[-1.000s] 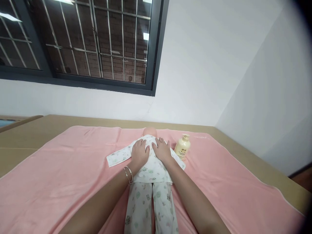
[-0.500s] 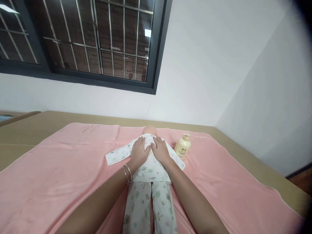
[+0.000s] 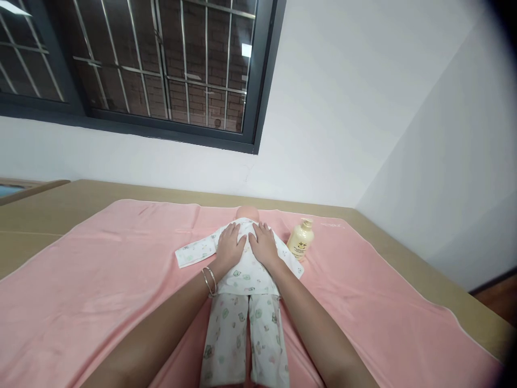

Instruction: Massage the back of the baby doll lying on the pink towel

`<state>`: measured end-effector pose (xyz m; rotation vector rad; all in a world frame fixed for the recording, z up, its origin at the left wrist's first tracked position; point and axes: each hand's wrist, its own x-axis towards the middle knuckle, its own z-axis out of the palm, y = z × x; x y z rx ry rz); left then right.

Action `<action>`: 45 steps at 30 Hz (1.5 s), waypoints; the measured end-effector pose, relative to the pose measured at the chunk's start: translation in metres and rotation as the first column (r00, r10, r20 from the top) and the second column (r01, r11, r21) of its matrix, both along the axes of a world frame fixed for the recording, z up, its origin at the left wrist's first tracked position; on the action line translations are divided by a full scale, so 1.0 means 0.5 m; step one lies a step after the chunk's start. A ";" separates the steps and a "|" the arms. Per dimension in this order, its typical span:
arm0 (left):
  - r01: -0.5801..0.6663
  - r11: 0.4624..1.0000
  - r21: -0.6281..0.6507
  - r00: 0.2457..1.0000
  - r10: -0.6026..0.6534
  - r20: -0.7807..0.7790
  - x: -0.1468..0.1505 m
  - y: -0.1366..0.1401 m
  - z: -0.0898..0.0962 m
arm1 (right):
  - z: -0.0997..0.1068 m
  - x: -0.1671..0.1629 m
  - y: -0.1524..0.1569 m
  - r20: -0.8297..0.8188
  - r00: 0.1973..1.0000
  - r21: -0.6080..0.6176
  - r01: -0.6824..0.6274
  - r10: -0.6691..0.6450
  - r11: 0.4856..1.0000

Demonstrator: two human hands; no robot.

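Note:
A baby doll (image 3: pixel 247 277) in a white, printed long-sleeved top and matching trousers (image 3: pixel 230 334) lies stretched out, its bald head (image 3: pixel 247 213) at the far end. My left hand (image 3: pixel 229 249) rests flat on the left side of the doll's upper body, fingers extended. On the opposite side, my right hand (image 3: pixel 263 247) lies flat in the same way, the thumbs a little apart. Two thin bangles circle my left wrist. Just right of the doll's sleeve stands a pale yellow pump bottle (image 3: pixel 301 239), touched by neither hand.
Beneath the doll, a pink sheet (image 3: pixel 129 269) with some folds covers much of a tan surface (image 3: pixel 44 215). White walls (image 3: pixel 331 108) rise behind and to the right. A dark-framed window (image 3: pixel 169 129) with metal bars is at the upper left.
The whole view has shifted very slightly. Both hands stay flat on the doll's upper body, and the bottle stands where it was on the sheet.

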<state>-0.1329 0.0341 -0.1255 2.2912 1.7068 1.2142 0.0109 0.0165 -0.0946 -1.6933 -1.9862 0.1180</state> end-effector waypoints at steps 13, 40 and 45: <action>0.009 0.998 0.056 1.000 -0.010 0.018 -0.006 -0.006 0.002 | 0.002 -0.003 -0.005 -0.032 0.999 0.013 -0.011 0.012 1.000; 0.035 0.998 0.042 0.998 -0.037 0.048 -0.008 -0.010 -0.003 | 0.017 -0.015 -0.020 -0.122 0.986 0.092 -0.099 0.110 0.991; 0.033 0.999 0.028 0.999 -0.034 0.039 -0.008 -0.017 0.005 | 0.025 -0.010 -0.024 -0.210 0.971 0.289 -0.049 0.113 0.956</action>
